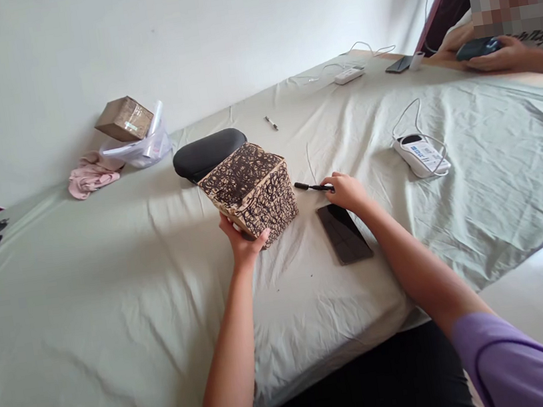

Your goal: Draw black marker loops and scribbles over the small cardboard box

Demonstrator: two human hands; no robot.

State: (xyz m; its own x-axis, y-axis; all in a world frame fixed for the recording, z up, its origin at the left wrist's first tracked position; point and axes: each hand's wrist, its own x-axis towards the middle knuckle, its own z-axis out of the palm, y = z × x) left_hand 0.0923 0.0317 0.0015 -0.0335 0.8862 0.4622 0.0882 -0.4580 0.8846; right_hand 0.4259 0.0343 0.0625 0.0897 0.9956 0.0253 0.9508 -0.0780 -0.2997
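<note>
A cardboard box [254, 189] covered in black scribbled circles stands tilted on the pale green sheet [89, 310]. My left hand [242, 241] grips its near lower corner, thumb on the front face. My right hand [346, 191] is closed around a black marker pen [310, 187] that points left toward the box, just to the box's right. A dark phone [344, 233] lies flat on the sheet directly below my right hand.
A black padded case [206, 152] lies behind the box. At the back left are a small brown box [124, 118], a plastic bag [142, 147] and a pink cloth [92, 177]. A white charger with cable [421, 154] lies right. Another person's hands [488, 55] hold a phone at far right.
</note>
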